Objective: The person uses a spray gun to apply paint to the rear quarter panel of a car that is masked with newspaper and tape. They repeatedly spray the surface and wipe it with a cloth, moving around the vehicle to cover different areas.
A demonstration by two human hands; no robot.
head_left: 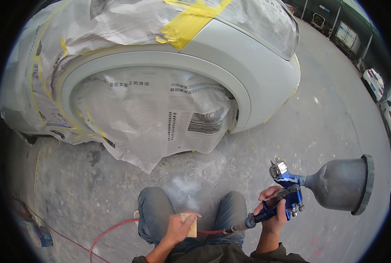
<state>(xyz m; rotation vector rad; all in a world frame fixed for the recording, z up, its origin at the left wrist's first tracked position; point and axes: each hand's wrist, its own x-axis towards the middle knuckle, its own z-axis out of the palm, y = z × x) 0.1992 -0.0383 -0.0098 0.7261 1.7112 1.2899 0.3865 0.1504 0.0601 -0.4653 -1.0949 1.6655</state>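
Note:
My right hand [272, 215] is wrapped round the handle of a blue paint spray gun [287, 197] with a silver nozzle. A grey cup [340, 184] is fixed to the gun and lies tipped toward the right. From the handle's base a red air hose [112, 229] runs left behind my left hand. My left hand [178, 228] pinches a small pale yellow folded cloth or pad [189, 225] above my knees. Ahead stands a pale car body panel [230, 52] with a rounded wheel arch. Newspaper [147, 114] covers the wheel opening.
More newspaper [103, 26] and yellow masking tape [191, 26] cover the car's upper parts. A container [42, 234] stands at the lower left beside the hose. Grey, paint-marked concrete [94, 184] surrounds me. Parked cars [373, 83] and a truck [346, 35] stand far right.

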